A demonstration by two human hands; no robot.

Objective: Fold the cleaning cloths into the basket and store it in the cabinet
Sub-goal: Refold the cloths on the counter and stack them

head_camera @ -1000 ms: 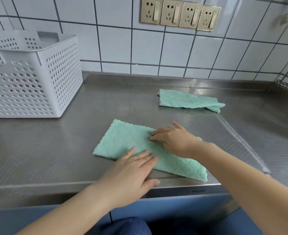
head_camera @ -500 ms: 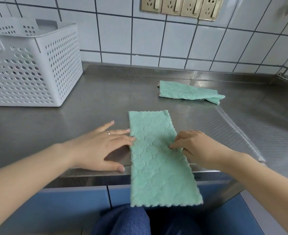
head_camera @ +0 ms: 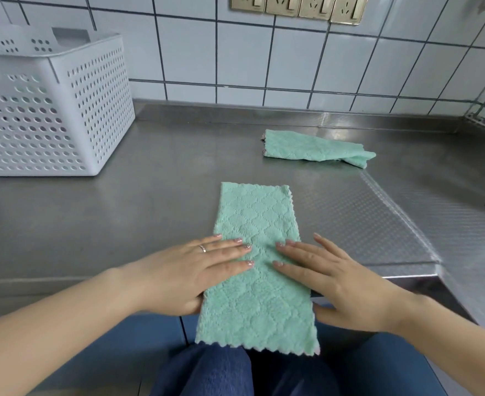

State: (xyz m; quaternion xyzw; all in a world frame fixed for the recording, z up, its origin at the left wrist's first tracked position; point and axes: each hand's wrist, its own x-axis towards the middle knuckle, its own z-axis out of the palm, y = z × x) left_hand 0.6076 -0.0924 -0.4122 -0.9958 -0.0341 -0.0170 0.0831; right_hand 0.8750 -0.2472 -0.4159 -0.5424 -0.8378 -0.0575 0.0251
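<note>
Both hands now lie flat, fingers straight, on the folded green cloth [head_camera: 257,270]: the left hand [head_camera: 187,277] has slid from beside it onto its left edge, the right hand [head_camera: 341,284] uncurled from its pinch. The cloth's near end overhangs the steel counter [head_camera: 121,218]. Farther back, unmoved, lie the second cloth [head_camera: 312,150] and white basket [head_camera: 49,110].

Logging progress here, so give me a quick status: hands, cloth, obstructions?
Left hand and right hand flat on near cloth, overhanging counter. Basket far left. Nothing between.
</note>
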